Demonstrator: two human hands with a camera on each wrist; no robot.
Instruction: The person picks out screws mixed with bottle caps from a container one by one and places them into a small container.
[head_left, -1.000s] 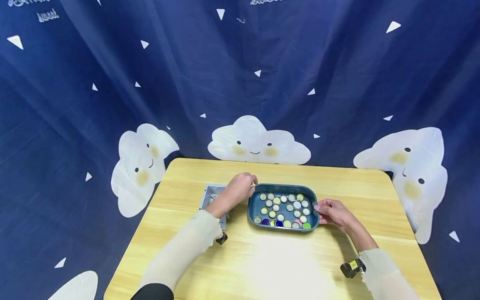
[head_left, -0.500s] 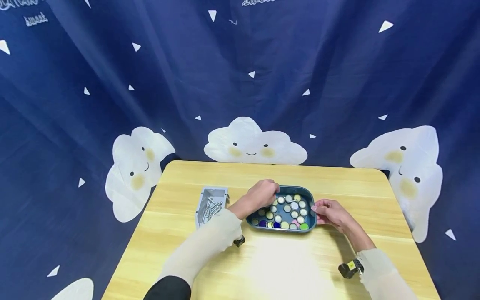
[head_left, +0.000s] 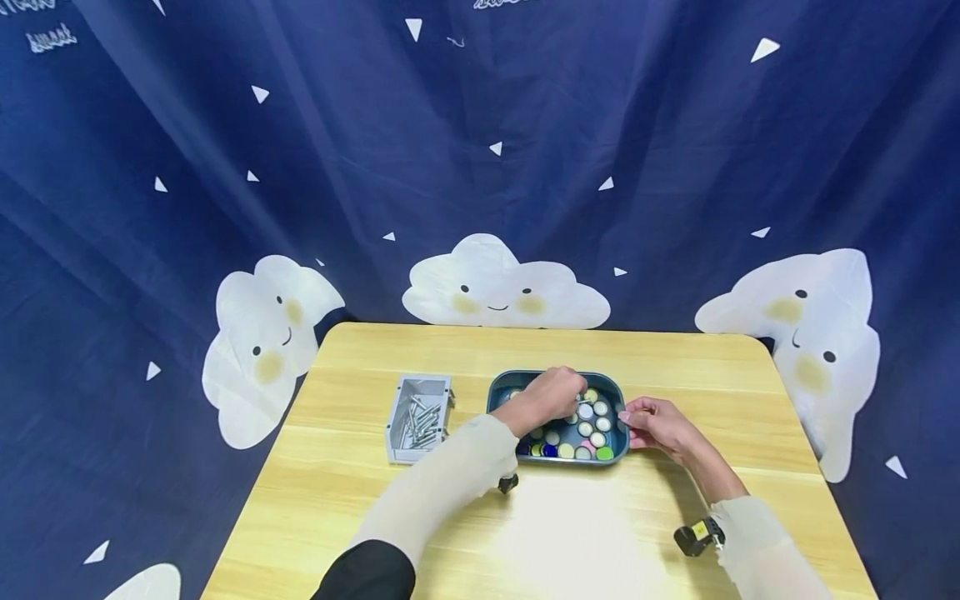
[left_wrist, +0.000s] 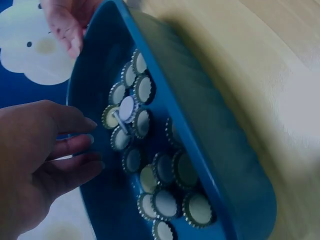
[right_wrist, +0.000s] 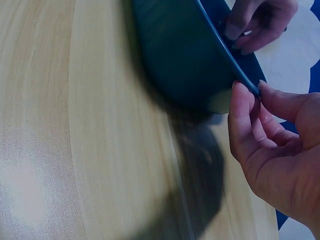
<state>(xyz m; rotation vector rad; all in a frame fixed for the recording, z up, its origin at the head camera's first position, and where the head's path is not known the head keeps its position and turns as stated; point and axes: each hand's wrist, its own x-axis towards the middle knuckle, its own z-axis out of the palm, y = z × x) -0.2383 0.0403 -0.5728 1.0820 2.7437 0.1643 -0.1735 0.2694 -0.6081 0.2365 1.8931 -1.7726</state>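
A dark blue tray point(head_left: 498, 385) holds several bottle caps point(left_wrist: 165, 202), most showing a pale inner side. Among the caps lies a small metal screw point(left_wrist: 120, 122), resting against a cap, seen in the left wrist view. My left hand point(head_left: 553, 393) reaches into the tray above the caps. Its thumb and fingers are loosely bent and spaced apart near the screw, not touching it in the left wrist view. My right hand point(right_wrist: 280, 135) pinches the tray's right rim between thumb and fingers. Some caps are hidden under the left hand and forearm.
A grey bin point(head_left: 393, 417) with several screws point(head_left: 423, 423) stands left of the tray on the wooden table point(head_left: 330, 500). A dark blue curtain point(head_left: 480, 125) with cloud prints hangs behind the table. Each wrist carries a small black camera point(head_left: 693, 537).
My left hand has moved right, from the tray's left edge to over the caps, uncovering the grey bin. The right hand has stayed at the tray's right rim.
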